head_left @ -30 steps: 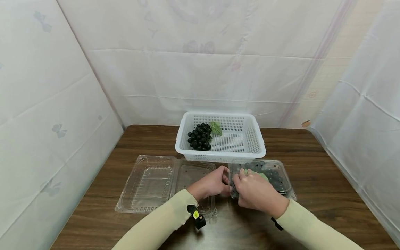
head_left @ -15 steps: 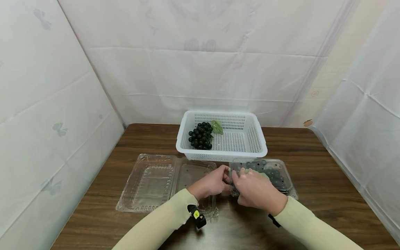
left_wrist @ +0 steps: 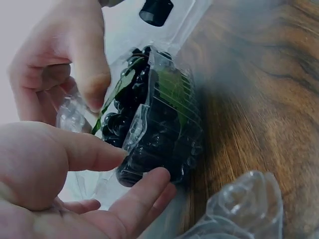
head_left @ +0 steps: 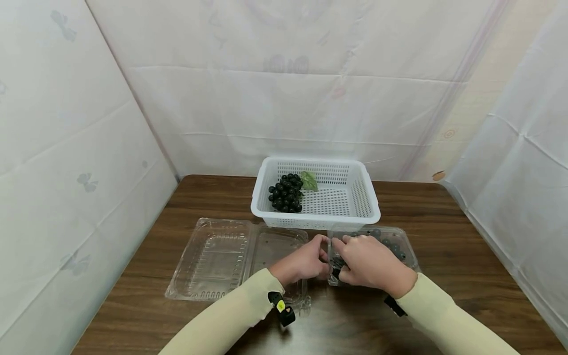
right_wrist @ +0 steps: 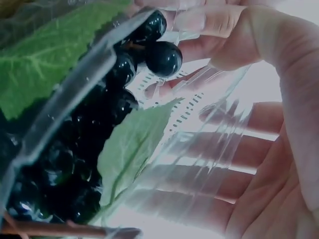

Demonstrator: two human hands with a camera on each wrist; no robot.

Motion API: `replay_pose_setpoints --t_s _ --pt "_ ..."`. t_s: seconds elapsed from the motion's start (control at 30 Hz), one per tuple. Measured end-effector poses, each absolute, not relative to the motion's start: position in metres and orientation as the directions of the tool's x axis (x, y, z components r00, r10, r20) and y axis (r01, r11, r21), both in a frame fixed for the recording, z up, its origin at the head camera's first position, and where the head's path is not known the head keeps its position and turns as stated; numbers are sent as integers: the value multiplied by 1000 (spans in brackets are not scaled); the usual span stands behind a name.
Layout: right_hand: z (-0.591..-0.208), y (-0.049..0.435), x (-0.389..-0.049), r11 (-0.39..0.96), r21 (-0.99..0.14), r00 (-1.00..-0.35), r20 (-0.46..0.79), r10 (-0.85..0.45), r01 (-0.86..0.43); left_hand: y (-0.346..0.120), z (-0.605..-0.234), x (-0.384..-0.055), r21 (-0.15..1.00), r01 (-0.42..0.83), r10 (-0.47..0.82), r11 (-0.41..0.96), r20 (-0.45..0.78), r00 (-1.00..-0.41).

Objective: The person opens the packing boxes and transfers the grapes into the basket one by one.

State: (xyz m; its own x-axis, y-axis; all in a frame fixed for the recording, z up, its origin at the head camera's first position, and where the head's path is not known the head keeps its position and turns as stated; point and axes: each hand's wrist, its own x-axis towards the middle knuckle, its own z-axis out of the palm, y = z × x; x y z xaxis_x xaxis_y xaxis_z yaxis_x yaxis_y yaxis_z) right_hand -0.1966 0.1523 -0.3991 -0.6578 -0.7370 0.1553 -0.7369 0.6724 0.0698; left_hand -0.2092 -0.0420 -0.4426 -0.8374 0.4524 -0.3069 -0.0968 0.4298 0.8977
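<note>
A clear plastic clamshell box [head_left: 409, 252] holding dark grapes [head_left: 394, 248] sits on the table's right side. My left hand [head_left: 306, 261] pinches its left end, thumb and forefinger at the rim in the left wrist view. Over the box, my right hand [head_left: 374, 261] grips the transparent lid [right_wrist: 199, 159], its fingers showing through the plastic in the right wrist view. The lid stands partly raised, with the grapes and a green leaf [right_wrist: 132, 149] visible below it. In the head view, the right hand hides much of the bunch.
A second clear clamshell box [head_left: 217, 261] lies opened flat at the left, partly under my left forearm. Behind, a white perforated basket [head_left: 337, 219] contains a bunch of black grapes [head_left: 286, 195] with a leaf. White cloth [head_left: 284, 108] hangs around the wooden table [head_left: 448, 227].
My right hand has shifted slightly right and turned, and the lid has come up at the front. The leaf beneath it is now hidden in the head view. My left hand stays nearly still.
</note>
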Motion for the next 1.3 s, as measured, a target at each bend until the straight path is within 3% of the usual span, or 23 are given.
replay_pose_setpoints --t_s 0.17,0.4,0.83,1.3 --pt "-399 154 -195 692 86 -677 156 -720 -716 -40 -444 -211 905 -119 443 408 -311 -841" --pt "-409 166 -187 712 94 -667 281 -690 -696 -36 -446 -212 907 -152 426 393 -326 -844" --pt "-432 206 -179 694 -46 -660 357 -661 -719 -35 -449 -212 916 -203 421 346 -345 -839" --pt "-444 237 -176 691 -56 -637 447 -628 -721 -34 -446 -209 907 -176 418 382 -340 -843"
